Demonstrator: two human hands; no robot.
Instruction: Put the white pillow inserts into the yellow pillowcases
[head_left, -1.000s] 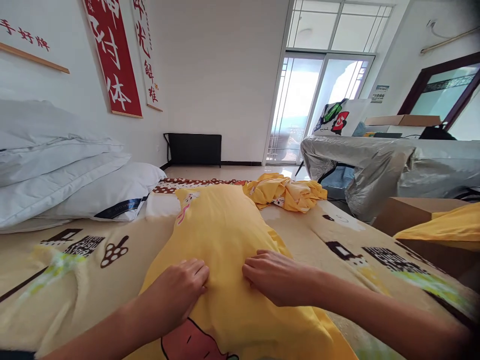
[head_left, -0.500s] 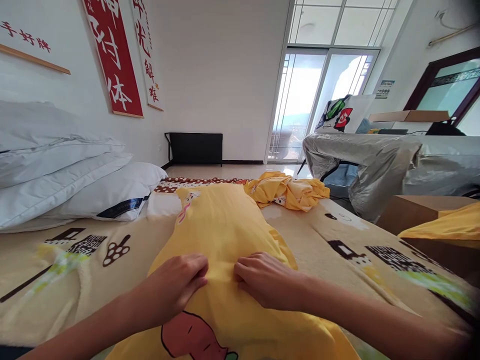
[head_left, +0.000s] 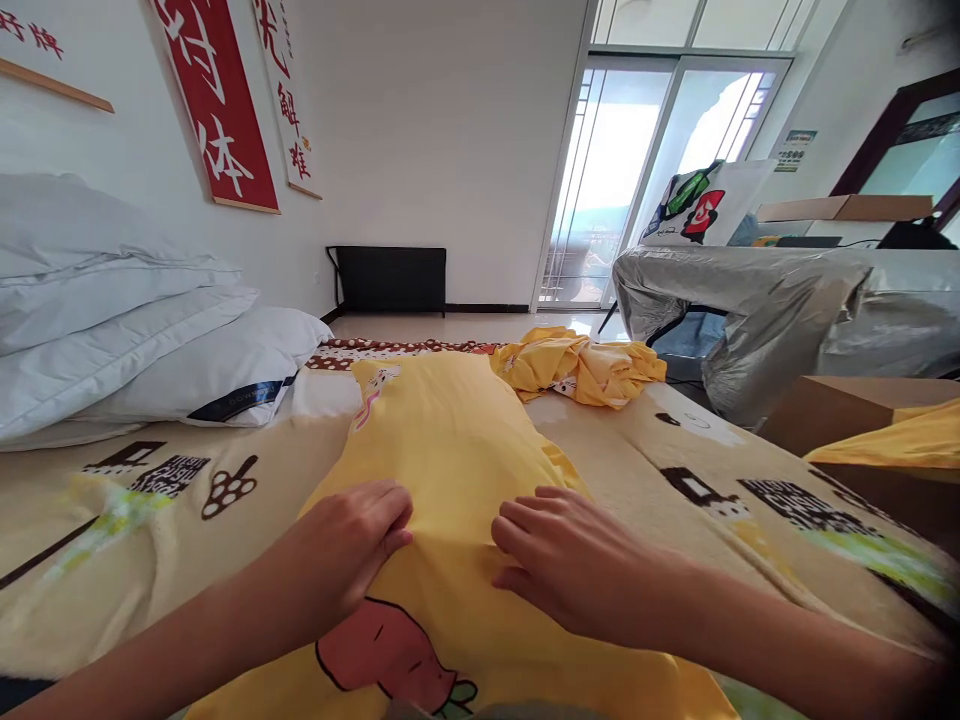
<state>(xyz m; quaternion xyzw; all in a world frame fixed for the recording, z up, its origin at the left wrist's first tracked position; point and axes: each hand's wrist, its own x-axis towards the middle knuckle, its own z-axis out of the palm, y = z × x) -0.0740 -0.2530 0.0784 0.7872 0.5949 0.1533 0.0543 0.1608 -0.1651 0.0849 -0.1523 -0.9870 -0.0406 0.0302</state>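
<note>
A yellow pillowcase (head_left: 450,440) lies lengthwise in front of me on the bed, with a pink cartoon radish-like print near me and a small white animal print at its far left corner. Whether a pillow is inside, I cannot tell. My left hand (head_left: 367,535) is closed in a pinch on the fabric left of its middle. On the right side of the same cloth rests my right hand (head_left: 559,555), its fingers loosely bent and the thumb apart from them, holding nothing that I can see.
White pillows (head_left: 217,370) are stacked at the left. A crumpled yellow cloth (head_left: 581,368) lies at the bed's far edge, on the patterned beige blanket (head_left: 262,550). To the right stand a cardboard box (head_left: 832,415) with yellow cloth over it and a table under silvery sheeting (head_left: 772,290).
My right hand has loosened its pinch and moved slightly right, its fingers now apart. The left hand keeps its pinch. The view has tipped down a little.
</note>
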